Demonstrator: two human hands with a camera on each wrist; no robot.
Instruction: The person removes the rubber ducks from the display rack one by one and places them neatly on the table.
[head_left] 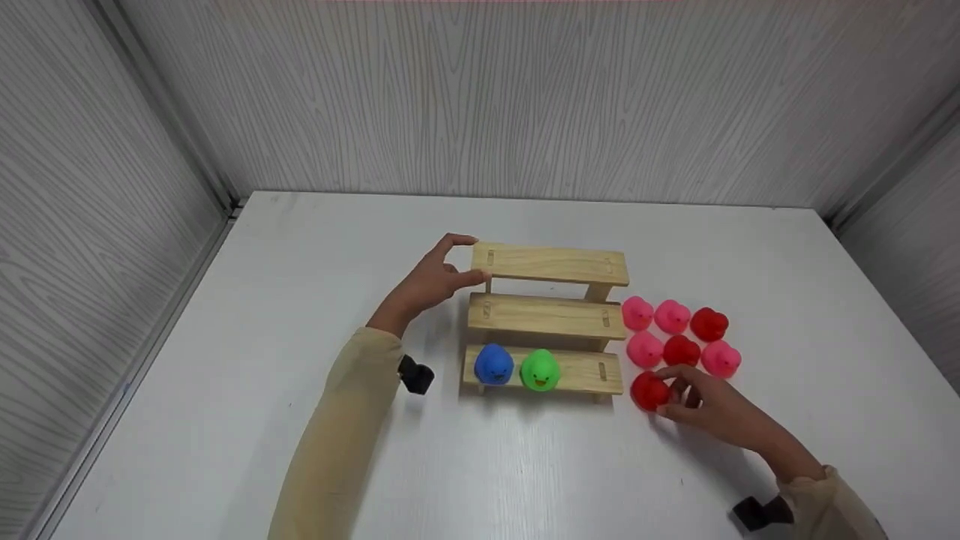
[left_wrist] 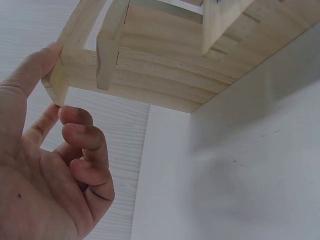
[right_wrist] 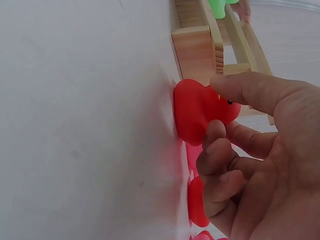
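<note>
A three-tier wooden stand (head_left: 547,315) is on the white table. My left hand (head_left: 429,285) pinches the left end of its top step (head_left: 555,264) between thumb and forefinger; the left wrist view shows the other fingers (left_wrist: 90,145) curled beside the wood. On the bottom step sit a blue rubber duck (head_left: 493,365) and a green rubber duck (head_left: 540,370). To the right of the stand, my right hand (head_left: 716,409) pinches a red rubber duck (right_wrist: 192,112) by its head. In the right wrist view its base appears to touch the tabletop.
Behind the held duck, several pink and red ducks stand in two rows, among them a pink duck (head_left: 721,358) and a red duck (head_left: 709,324). Pale wood-grain panels (head_left: 450,97) wall the white table (head_left: 225,375) at the back and sides.
</note>
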